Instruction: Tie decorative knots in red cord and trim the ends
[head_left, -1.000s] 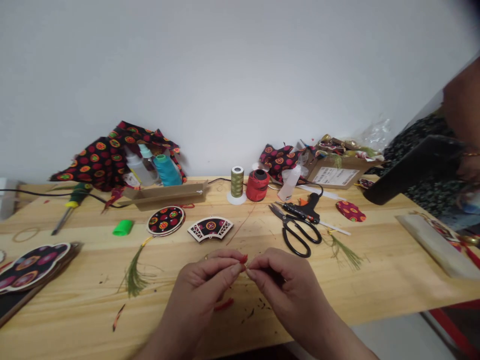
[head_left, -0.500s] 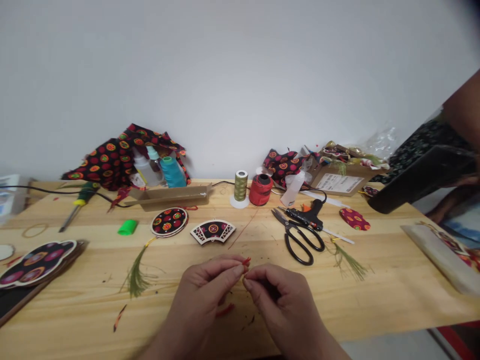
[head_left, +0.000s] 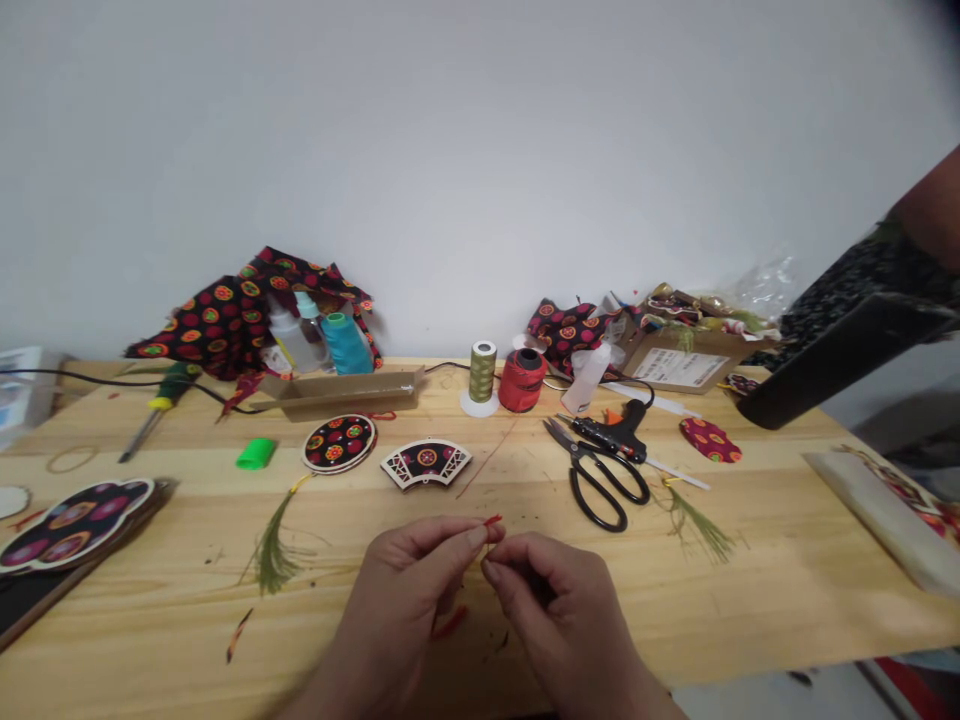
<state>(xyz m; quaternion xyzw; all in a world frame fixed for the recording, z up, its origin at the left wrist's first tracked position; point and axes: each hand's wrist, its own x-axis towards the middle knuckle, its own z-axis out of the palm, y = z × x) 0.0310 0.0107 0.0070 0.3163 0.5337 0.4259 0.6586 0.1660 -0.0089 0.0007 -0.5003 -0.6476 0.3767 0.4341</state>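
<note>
At the front middle of the table, my left hand [head_left: 420, 580] pinches a thin red cord [head_left: 492, 520] between thumb and forefinger; its end pokes out above the fingertips. A further red piece [head_left: 450, 622] shows below that hand. My right hand [head_left: 559, 595] is closed in a pinch, its fingertips almost against the left ones; what lies between them is too small to make out. Just beyond the hands rests a fan-shaped ornament [head_left: 427, 462] with patterned cloth in a pale frame. A round ornament [head_left: 339, 443] lies left of it, with a green tassel [head_left: 276, 550].
Black-handled scissors [head_left: 600, 475] and a glue gun [head_left: 615, 432] lie right of centre. Behind stand a green thread spool [head_left: 482, 372] and a red spool [head_left: 523, 380]. A screwdriver [head_left: 157, 410] is at the left. Another person's arm [head_left: 930, 215] shows at the right edge.
My hands stay almost in place, the right fingertips shifting very slightly left and down. At the right edge, the other person's arm has moved a little.
</note>
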